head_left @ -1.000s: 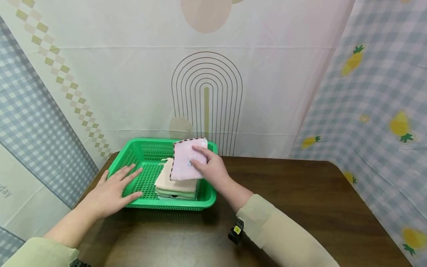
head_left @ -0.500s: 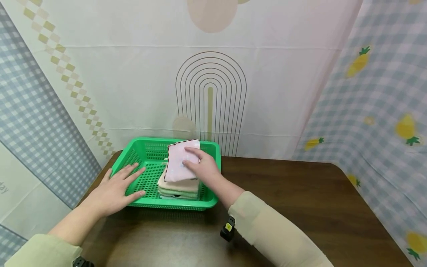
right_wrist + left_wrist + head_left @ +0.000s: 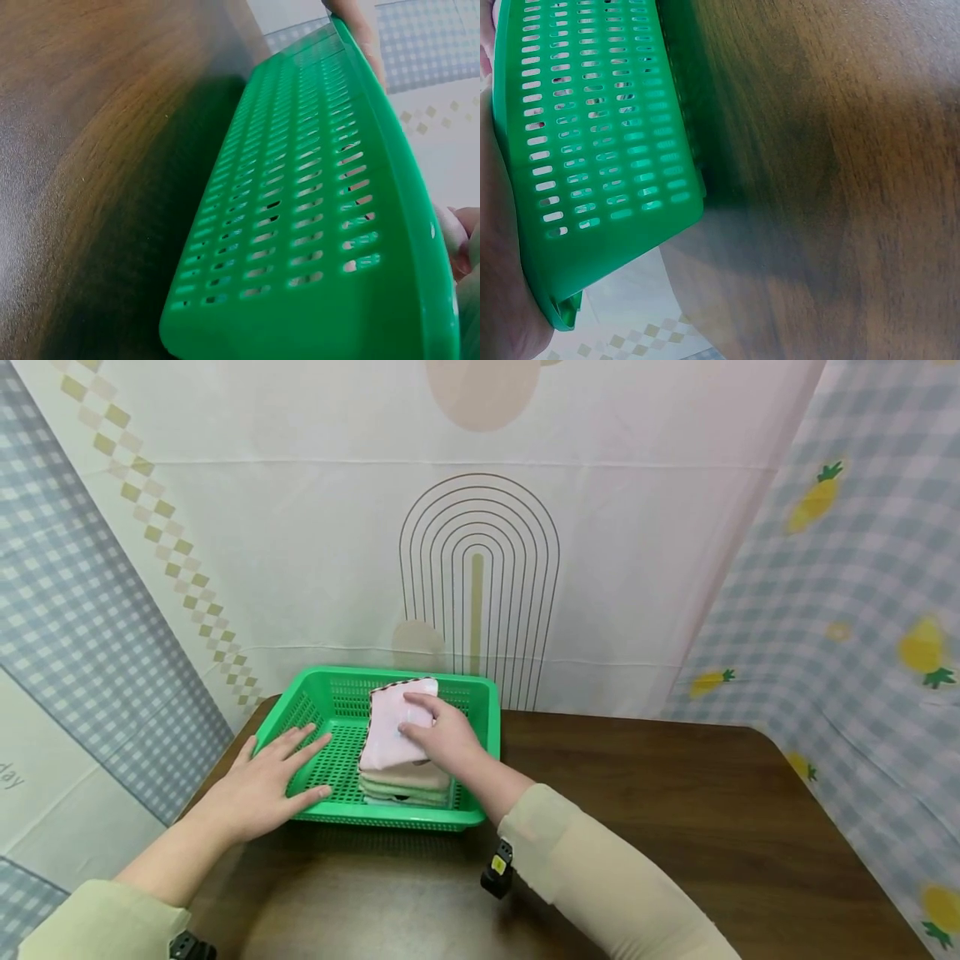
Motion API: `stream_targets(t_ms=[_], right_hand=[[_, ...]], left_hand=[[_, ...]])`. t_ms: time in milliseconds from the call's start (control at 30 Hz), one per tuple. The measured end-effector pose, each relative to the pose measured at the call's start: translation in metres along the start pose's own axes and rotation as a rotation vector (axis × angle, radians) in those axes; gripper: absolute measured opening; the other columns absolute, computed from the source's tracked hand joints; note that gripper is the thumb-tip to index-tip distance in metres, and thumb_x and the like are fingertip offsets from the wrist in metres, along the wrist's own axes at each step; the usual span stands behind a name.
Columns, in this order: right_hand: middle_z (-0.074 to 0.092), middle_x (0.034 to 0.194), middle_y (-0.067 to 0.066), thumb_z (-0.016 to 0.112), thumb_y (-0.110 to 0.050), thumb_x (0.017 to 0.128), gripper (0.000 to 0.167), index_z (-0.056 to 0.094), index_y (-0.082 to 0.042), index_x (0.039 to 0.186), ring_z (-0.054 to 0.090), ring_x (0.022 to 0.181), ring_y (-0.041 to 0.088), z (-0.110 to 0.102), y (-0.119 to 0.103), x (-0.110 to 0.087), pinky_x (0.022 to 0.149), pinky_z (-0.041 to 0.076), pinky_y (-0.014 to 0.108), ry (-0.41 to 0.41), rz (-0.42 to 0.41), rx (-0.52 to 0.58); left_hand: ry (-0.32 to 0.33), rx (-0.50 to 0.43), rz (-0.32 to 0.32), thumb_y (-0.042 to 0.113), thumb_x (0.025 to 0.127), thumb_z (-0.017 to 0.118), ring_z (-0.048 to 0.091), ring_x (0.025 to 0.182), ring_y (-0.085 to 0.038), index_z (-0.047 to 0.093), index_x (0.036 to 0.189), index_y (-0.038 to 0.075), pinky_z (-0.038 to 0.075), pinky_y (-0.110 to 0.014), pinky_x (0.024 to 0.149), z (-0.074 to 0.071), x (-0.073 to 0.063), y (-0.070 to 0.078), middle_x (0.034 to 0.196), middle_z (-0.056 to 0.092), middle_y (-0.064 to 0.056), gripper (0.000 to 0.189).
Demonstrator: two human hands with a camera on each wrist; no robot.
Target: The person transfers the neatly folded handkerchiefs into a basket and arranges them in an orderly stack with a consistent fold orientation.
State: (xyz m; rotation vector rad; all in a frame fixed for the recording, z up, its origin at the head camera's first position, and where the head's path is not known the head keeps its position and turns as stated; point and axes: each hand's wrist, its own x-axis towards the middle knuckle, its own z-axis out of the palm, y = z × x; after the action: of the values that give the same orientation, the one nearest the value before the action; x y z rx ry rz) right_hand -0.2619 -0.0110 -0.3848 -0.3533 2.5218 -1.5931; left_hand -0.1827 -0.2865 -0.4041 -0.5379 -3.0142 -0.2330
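A green plastic basket [image 3: 491, 735] stands on the table, and its slotted side [image 3: 300, 202] fills much of the right wrist view. My right hand [image 3: 453, 745] holds a folded pink towel [image 3: 384, 731] with a dark striped edge, thumb and a finger lying across its upper face. The pink towel lies over a stack of folded cream and green towels [image 3: 420, 783] in the basket's right half. With fingers spread, my left hand [image 3: 258, 789] rests on the basket's left front corner. The left wrist view shows part of that hand [image 3: 499, 255] along the rim.
The dark wooden table [image 3: 637, 793] extends to the right and in front of the basket. A pale patterned curtain [image 3: 337, 552] hangs behind it, and checked cloth [image 3: 885, 568] with pineapples hangs on the right.
My right hand has moved the pink towel left and down onto the stack, where it now lies flatter. The left hand keeps its place on the basket; the head view has shifted slightly.
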Motion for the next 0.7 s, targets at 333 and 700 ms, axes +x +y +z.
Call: stream_targets(t_ms=[333,700], right_hand=[[0.05,0.148,0.005,0.072,-0.019,0.091,0.055,0.055,-0.025,0.143,0.045,0.136,0.025,-0.002,0.012,0.002,0.107,0.042,0.043,-0.054,0.017,-0.2],[0.052,0.146,0.005,0.069,-0.016,0.093,0.052,0.055,-0.016,0.142,0.043,0.137,0.024,-0.003,0.015,0.003,0.11,0.039,0.042,-0.175,-0.004,-0.31]], left_hand=[[0.0,-0.007,-0.001,0.066,0.094,0.05,0.024,0.146,-0.041,0.024,0.159,0.027,0.003,-0.073,0.11,0.001,0.0,0.0,0.163,0.023,-0.013,0.08],[-0.001,0.002,-0.003,0.07,0.093,0.046,0.025,0.146,-0.04,0.025,0.159,0.027,0.005,-0.073,0.11,0.001,-0.001,-0.001,0.162,0.024,-0.012,0.081]])
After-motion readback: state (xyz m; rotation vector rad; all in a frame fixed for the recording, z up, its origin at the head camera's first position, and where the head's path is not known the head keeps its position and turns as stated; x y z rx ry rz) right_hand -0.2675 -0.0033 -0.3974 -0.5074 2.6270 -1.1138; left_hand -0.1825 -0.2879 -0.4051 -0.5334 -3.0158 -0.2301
